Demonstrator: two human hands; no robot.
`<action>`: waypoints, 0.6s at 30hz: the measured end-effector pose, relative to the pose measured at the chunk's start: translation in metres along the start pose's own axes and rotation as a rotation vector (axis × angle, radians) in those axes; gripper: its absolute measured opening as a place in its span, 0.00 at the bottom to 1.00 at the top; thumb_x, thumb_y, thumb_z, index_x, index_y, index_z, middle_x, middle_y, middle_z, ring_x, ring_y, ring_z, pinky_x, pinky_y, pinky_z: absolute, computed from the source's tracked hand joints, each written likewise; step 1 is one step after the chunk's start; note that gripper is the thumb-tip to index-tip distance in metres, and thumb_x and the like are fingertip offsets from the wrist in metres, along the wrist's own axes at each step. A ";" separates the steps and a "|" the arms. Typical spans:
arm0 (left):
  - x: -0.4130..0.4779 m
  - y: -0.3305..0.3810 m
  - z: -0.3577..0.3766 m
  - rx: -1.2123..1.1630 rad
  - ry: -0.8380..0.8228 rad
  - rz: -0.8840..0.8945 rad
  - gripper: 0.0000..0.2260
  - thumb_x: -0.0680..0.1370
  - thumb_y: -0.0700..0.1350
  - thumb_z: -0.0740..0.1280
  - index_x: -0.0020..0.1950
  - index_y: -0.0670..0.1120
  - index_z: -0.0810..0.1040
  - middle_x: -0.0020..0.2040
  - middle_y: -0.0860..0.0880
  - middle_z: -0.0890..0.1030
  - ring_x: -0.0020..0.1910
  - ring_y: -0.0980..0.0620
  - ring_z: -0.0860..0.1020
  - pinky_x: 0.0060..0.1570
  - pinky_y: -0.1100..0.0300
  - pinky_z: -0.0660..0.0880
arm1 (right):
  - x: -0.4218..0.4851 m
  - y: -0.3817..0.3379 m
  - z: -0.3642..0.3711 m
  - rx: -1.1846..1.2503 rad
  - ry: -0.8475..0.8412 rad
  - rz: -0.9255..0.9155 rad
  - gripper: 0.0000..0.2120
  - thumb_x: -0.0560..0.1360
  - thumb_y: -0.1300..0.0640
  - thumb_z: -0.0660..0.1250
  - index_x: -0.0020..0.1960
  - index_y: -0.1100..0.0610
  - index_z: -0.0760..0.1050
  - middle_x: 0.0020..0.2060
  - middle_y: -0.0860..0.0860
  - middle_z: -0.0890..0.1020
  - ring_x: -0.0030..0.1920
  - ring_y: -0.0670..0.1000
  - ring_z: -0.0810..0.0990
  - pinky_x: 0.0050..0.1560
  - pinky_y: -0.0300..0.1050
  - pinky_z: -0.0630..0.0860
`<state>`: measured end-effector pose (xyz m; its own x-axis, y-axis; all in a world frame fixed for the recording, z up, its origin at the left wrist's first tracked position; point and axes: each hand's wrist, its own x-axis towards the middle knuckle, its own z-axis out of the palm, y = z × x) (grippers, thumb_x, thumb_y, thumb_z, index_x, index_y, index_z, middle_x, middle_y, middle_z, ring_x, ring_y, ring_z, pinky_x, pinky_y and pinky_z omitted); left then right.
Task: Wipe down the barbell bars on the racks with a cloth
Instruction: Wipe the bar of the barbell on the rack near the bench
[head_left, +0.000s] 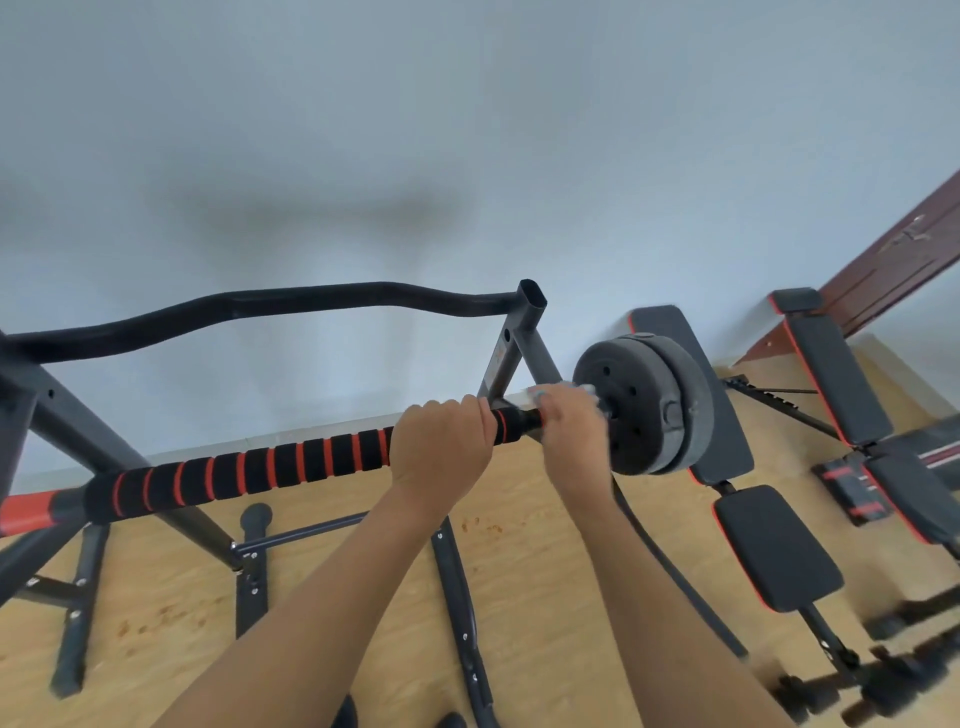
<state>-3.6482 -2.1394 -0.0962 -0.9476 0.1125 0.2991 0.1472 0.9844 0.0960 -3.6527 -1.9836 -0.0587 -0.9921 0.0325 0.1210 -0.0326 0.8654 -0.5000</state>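
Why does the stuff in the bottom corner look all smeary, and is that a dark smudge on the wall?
Head view: the bench legs at lower right are smeared by motion blur. Head view: the right hand and its white cloth look slightly soft too. Head view: the dark patch on the wall looks like a faint shadow. Head view: the wide lens curves the barbell bar.

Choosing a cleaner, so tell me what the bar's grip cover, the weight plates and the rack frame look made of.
The grip cover looks like foam: matte black, red rings, ribbed and soft. The weight plates are perhaps plastic or rubber shelled: dull grey, scuffed rim. The rack frame looks like painted metal tube: dark, slight sheen, open hollow end.
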 end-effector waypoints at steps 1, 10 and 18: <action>-0.002 0.000 0.001 0.005 0.023 -0.001 0.18 0.85 0.51 0.54 0.37 0.48 0.71 0.27 0.53 0.66 0.24 0.51 0.67 0.28 0.57 0.67 | -0.008 -0.006 0.008 0.128 -0.046 -0.047 0.13 0.82 0.63 0.59 0.54 0.59 0.83 0.50 0.56 0.83 0.54 0.56 0.79 0.61 0.49 0.76; -0.035 0.007 0.007 0.003 0.138 0.073 0.20 0.88 0.50 0.47 0.53 0.43 0.75 0.41 0.47 0.73 0.40 0.48 0.68 0.44 0.51 0.69 | 0.014 0.037 -0.018 -0.080 -0.080 0.125 0.11 0.79 0.66 0.63 0.55 0.58 0.81 0.54 0.57 0.81 0.55 0.58 0.79 0.58 0.41 0.74; -0.049 0.007 0.002 0.008 0.077 0.184 0.17 0.87 0.49 0.56 0.65 0.40 0.78 0.51 0.45 0.80 0.48 0.45 0.78 0.58 0.49 0.76 | -0.023 0.006 -0.015 0.137 -0.123 -0.120 0.11 0.84 0.63 0.60 0.59 0.60 0.81 0.47 0.53 0.83 0.45 0.47 0.81 0.54 0.38 0.79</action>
<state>-3.6014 -2.1375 -0.1116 -0.8805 0.2803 0.3822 0.3133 0.9493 0.0256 -3.6284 -1.9718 -0.0514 -0.9872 -0.1350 0.0849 -0.1588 0.7831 -0.6012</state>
